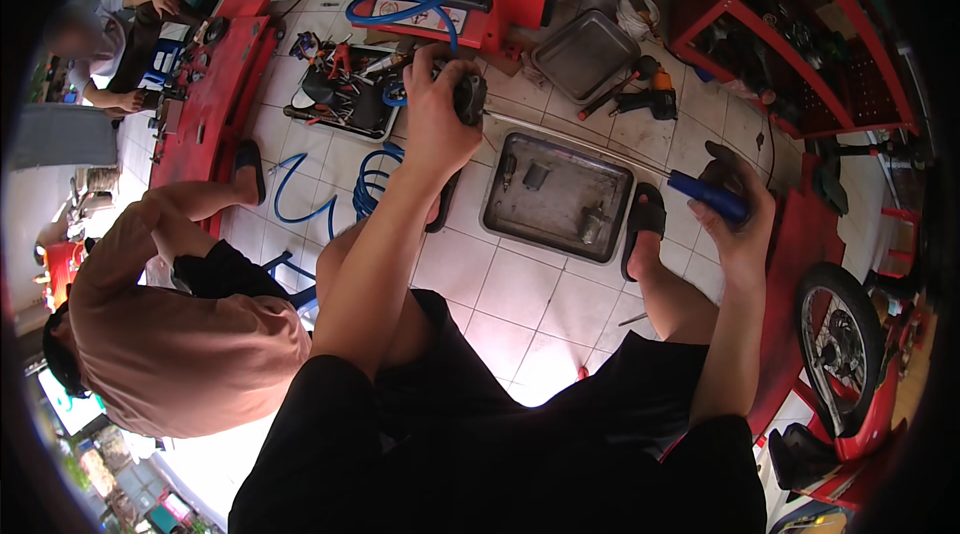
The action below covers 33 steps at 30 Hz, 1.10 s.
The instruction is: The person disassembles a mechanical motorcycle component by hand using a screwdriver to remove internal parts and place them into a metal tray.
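Note:
My left hand [445, 119] is wrapped round a small dark metal part [472, 97], whose exact kind I cannot make out. In my right hand [742, 219] is a long screwdriver [700, 194] with a blue handle. Its thin shaft runs leftward to the dark part; whether the tip sits in a screw is hard to see. Under the shaft, on the floor between my feet, lies a metal tray [548, 216] holding a few small parts, among them a greyish metal piece [593, 226] near its right side.
A tool tray [385, 124] full of tools and a blue coiled hose [372, 184] lie left. Farther off are another metal tray [590, 64] and a power tool [655, 94]. A person [190, 354] sits close on my left; another person [120, 54] works beyond the red bench [215, 84].

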Each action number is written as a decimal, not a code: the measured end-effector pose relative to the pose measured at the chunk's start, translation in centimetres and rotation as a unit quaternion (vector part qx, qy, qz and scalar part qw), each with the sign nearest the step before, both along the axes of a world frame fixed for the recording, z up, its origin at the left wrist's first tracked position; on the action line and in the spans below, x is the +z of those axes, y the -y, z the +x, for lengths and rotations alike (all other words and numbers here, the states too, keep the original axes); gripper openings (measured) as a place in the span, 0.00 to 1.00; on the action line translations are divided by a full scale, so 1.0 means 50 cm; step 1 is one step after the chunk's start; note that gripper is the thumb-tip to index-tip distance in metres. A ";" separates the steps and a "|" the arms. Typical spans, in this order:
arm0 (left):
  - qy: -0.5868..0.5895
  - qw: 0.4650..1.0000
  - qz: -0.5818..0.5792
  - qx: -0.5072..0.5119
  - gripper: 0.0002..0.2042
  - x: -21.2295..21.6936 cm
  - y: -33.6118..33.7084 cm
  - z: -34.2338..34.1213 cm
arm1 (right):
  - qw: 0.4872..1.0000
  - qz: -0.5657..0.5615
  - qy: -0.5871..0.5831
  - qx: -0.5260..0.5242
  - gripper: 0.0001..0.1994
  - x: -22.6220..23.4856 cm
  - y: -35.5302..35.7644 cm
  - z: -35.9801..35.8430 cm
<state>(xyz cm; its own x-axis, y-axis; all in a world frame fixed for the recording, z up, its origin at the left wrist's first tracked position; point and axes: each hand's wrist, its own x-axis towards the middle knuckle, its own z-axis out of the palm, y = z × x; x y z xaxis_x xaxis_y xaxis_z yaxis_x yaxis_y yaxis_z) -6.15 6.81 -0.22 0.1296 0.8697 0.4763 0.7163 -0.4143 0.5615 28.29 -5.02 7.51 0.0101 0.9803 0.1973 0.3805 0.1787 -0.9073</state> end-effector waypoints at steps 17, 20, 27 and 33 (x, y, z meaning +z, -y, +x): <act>0.071 0.997 -0.033 -0.005 0.20 0.007 0.011 0.005 | 0.996 0.082 0.028 -0.021 0.31 -0.091 0.012 0.054; 0.080 0.996 -0.041 -0.012 0.20 0.003 0.014 0.009 | 0.998 0.003 -0.063 0.012 0.34 -0.081 0.014 0.052; 0.070 0.996 -0.046 -0.010 0.20 0.008 0.013 0.005 | 0.992 -0.084 0.014 -0.091 0.18 -0.055 0.012 0.041; 0.076 0.996 -0.052 -0.016 0.21 0.005 0.012 0.010 | 0.992 0.079 0.090 -0.047 0.17 -0.074 0.004 0.057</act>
